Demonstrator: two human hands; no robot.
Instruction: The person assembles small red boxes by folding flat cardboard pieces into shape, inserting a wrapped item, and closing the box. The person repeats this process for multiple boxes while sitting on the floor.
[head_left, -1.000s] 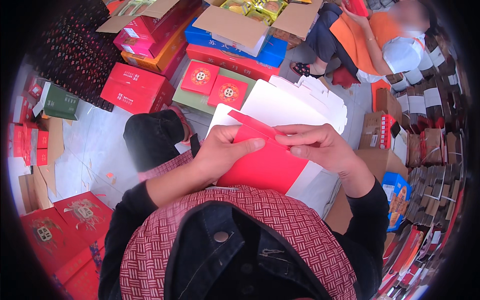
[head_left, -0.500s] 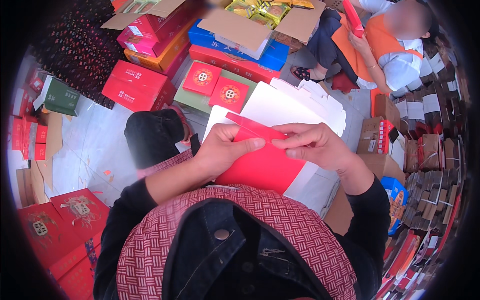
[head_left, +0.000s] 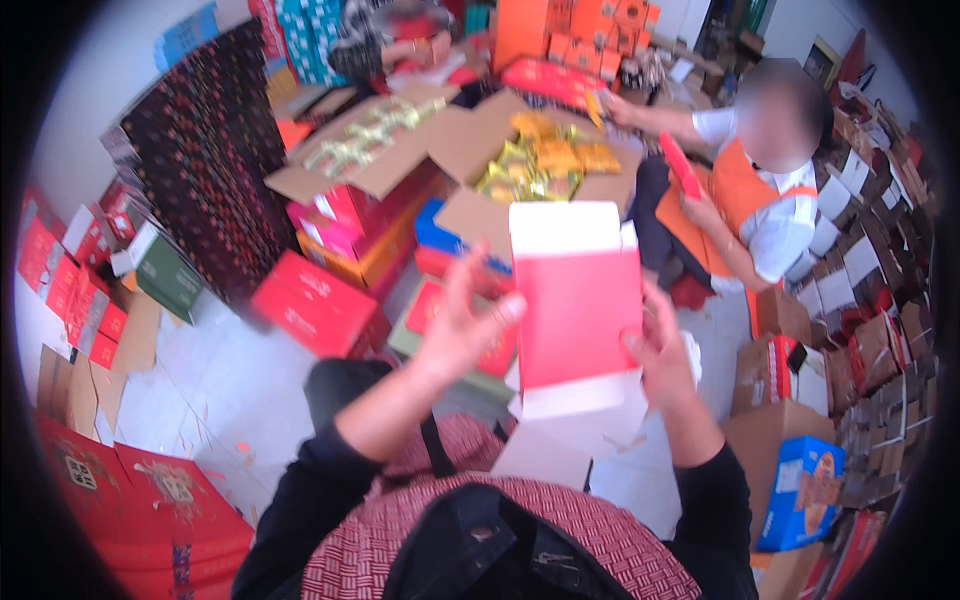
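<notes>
We hold the red carton (head_left: 578,315) upright, left hand (head_left: 462,330) and right hand (head_left: 658,348) gripping its sides; squaring it and tucking flaps likely come next.

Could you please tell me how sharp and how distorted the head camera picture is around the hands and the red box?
Head view: motion blur softens the left hand, right hand and the red box they hold up; fisheye bends the stacked cartons at the right rim, with a black vignette in the corners; lighting is even and bright, with no harsh glare.
</notes>
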